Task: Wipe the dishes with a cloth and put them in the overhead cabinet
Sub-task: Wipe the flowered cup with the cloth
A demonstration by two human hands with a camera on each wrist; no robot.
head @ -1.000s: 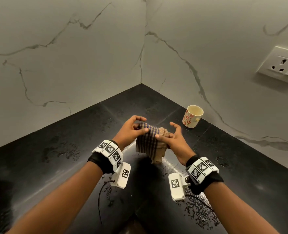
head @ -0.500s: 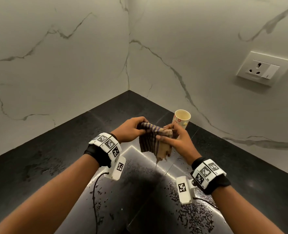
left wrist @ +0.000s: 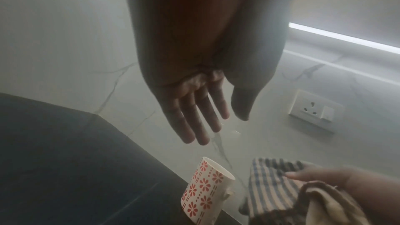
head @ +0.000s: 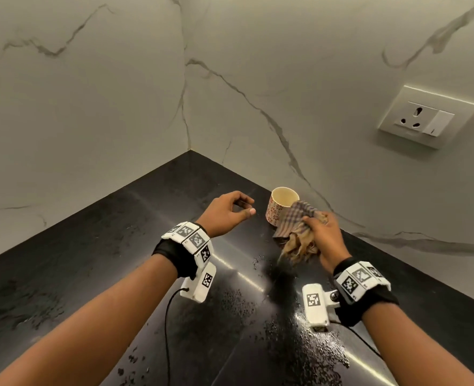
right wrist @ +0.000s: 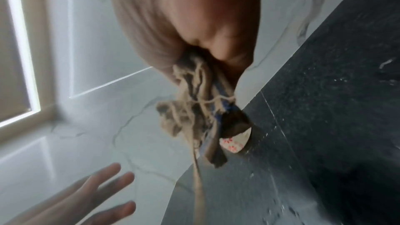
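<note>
The mug (head: 281,208) stands upright on the black countertop (head: 91,260), close to the marble wall (head: 327,93), and everything is arranged around it. Left of the mug, the left hand (head: 224,211) hovers empty, fingers loosely spread with the thumb apart from them, near the mug but not touching; it looks poised to take hold so the mug can be steadied or lifted for wiping. Right of the mug, the right hand (head: 323,235) has its fingers curled tight round the checked cloth (head: 295,224), bunched in the fist with frayed ends dangling below, and a fold of it lies across the mug's near rim from the head view. Whether it really touches, I can't tell. Water droplets (head: 319,352) bead the counter nearer the person than the mug, so the grip may be slippery. The overhead cabinet is out of sight, and a wall socket (head: 425,118) sits high beyond the mug.
</note>
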